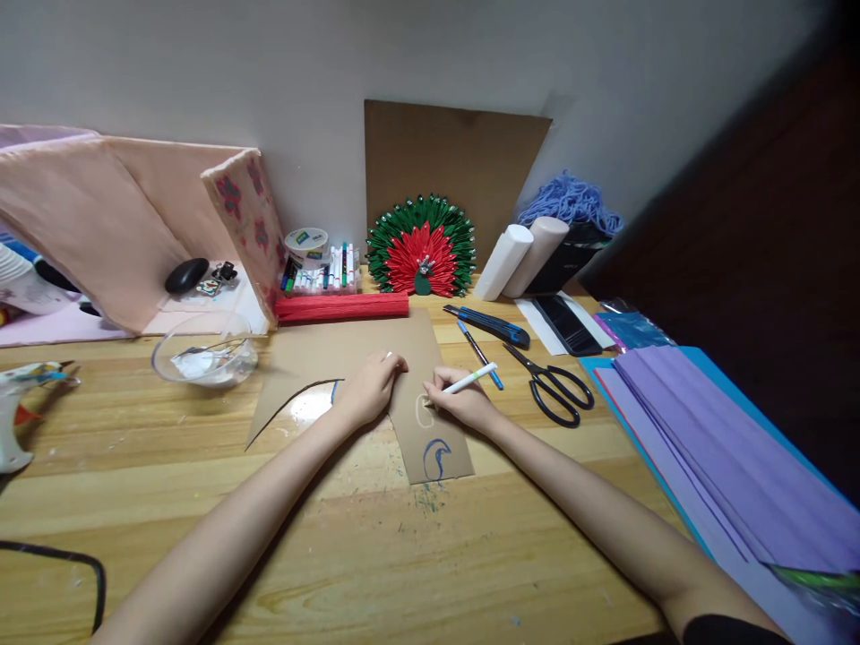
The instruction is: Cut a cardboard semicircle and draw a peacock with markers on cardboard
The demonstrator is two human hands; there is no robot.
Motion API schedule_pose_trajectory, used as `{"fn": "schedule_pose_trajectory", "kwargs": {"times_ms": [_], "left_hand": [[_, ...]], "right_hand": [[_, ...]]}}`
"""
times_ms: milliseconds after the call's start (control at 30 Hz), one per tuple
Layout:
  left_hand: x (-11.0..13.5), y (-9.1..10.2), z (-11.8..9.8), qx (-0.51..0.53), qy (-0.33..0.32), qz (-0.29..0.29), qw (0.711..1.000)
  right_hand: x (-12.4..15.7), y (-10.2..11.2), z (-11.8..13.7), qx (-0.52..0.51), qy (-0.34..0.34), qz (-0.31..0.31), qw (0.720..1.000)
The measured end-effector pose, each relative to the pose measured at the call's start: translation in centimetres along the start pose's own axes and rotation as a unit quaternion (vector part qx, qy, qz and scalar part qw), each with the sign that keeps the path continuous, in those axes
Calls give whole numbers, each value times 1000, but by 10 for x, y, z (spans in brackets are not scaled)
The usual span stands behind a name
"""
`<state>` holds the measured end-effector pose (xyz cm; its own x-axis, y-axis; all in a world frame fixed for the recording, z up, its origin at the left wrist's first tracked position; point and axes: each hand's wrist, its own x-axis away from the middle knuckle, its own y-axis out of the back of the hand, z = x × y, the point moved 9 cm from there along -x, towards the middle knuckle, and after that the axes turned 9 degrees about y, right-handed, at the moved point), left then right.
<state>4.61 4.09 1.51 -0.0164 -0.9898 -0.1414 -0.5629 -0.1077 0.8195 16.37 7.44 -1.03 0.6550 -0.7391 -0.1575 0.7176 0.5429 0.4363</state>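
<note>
A marker pen [471,378] with a white barrel and pale green end is gripped in my right hand [461,399]. Its tip is at a pale looped outline drawn on a sheet of brown cardboard [403,336]. Nearer me on the same sheet is a blue crescent drawing [436,460]. My left hand [368,391] rests on the cardboard with its fingers curled in; a small white bit shows at the fingertips, too small to name. Beside that hand the sheet has a curved cut-out. Just beyond my right hand lies a blue pen [479,355].
Black-handled scissors [554,391] and a utility knife [487,324] lie to the right. At the back stand a red-and-green peacock craft [422,246], white rolls [505,262] and a box of markers [329,273]. A clear bowl [205,354] and a glue gun [20,408] are left.
</note>
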Motion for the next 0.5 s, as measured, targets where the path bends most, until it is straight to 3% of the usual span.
{"fn": "schedule_pose_trajectory", "kwargs": {"times_ms": [500], "left_hand": [[3, 5, 2, 6, 24, 1, 1000]], "right_hand": [[-2, -3, -1, 14, 18, -6, 1000]]}}
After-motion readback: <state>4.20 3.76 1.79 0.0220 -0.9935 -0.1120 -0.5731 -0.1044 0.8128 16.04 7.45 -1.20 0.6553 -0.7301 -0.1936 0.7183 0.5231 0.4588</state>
